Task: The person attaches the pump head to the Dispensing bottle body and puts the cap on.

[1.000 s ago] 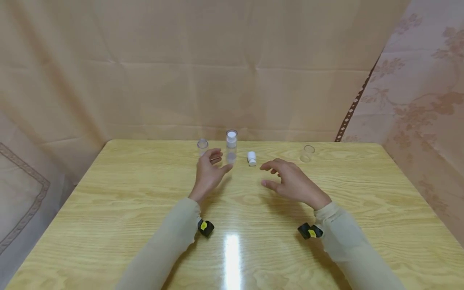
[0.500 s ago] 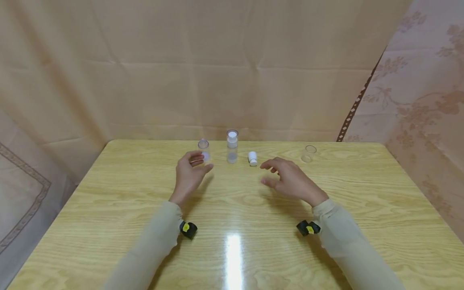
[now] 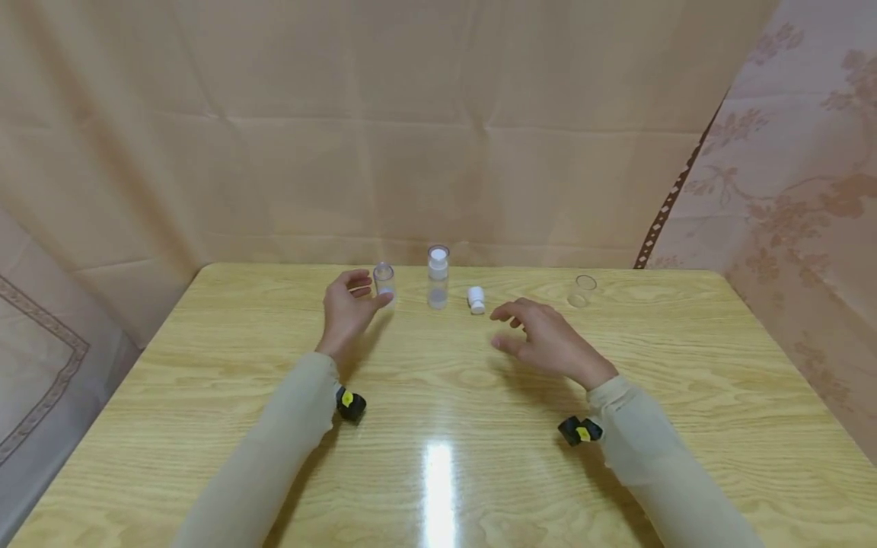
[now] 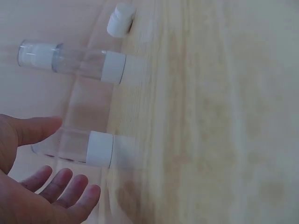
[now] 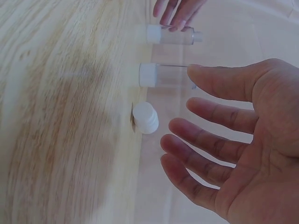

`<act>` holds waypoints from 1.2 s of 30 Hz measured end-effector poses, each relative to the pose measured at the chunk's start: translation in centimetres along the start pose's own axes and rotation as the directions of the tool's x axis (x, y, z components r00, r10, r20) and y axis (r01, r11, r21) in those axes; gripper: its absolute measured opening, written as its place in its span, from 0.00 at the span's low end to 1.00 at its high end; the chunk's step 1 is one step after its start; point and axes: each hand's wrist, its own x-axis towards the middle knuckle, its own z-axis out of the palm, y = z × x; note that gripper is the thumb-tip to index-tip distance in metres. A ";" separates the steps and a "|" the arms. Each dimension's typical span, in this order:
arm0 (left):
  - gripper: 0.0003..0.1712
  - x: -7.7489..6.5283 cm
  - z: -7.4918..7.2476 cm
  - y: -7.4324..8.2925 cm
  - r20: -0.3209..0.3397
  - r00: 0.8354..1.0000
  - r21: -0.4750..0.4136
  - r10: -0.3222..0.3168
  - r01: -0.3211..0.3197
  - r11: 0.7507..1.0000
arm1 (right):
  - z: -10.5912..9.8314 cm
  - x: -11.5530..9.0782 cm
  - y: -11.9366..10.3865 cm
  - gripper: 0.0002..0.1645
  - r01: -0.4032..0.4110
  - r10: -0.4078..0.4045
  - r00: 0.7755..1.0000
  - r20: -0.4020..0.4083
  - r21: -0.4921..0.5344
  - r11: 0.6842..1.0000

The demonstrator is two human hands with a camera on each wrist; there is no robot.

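A clear bottle (image 3: 385, 275) with a white base (image 4: 100, 149) stands upright at the table's back, left of centre. My left hand (image 3: 346, 310) is beside it, thumb and fingers spread to either side of the bottle without visibly gripping it. Just right stands a second clear bottle (image 3: 438, 285), topped by a white pump (image 3: 437, 262) under a clear cover. A loose white pump head (image 3: 476, 299) lies on the table further right. Near it, my right hand (image 3: 548, 340) hovers with loosely bent fingers and holds nothing.
A clear open-ended cap (image 3: 582, 292) stands at the back right of the wooden table (image 3: 479, 441). Behind the table's back edge hangs a beige curtain (image 3: 411, 152). Black wrist cameras are strapped to both sleeves.
My left hand has moved left, away from the capped bottle, then slightly forward to the bottle at the left. The right hand has stayed nearly still.
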 end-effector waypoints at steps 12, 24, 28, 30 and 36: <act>0.33 1.7 0.7 0.2 0.018 1.000 0.017 0.010 -0.010 1.000 | 0.3 0.5 -0.6 0.24 -0.003 0.003 1.000 0.008 0.016 1.000; 0.27 0.5 0.3 0.5 -0.006 0.999 0.022 0.037 -0.036 0.999 | 0.5 2.4 -0.4 0.22 -0.049 0.050 0.999 -0.021 0.022 0.999; 0.27 -0.8 0.2 1.0 0.016 0.999 0.012 0.045 -0.045 0.999 | 0.7 3.8 -0.2 0.21 -0.116 0.117 0.992 -0.057 0.015 0.993; 0.28 -1.5 0.2 1.2 0.028 0.998 0.010 0.051 -0.051 0.999 | 0.8 4.6 0.0 0.22 -0.146 0.147 0.986 -0.077 0.009 0.989; 0.28 -3.4 0.3 1.7 0.051 0.996 0.003 0.078 -0.078 0.997 | 1.1 6.9 0.7 0.27 -0.253 0.253 0.964 -0.076 0.016 0.967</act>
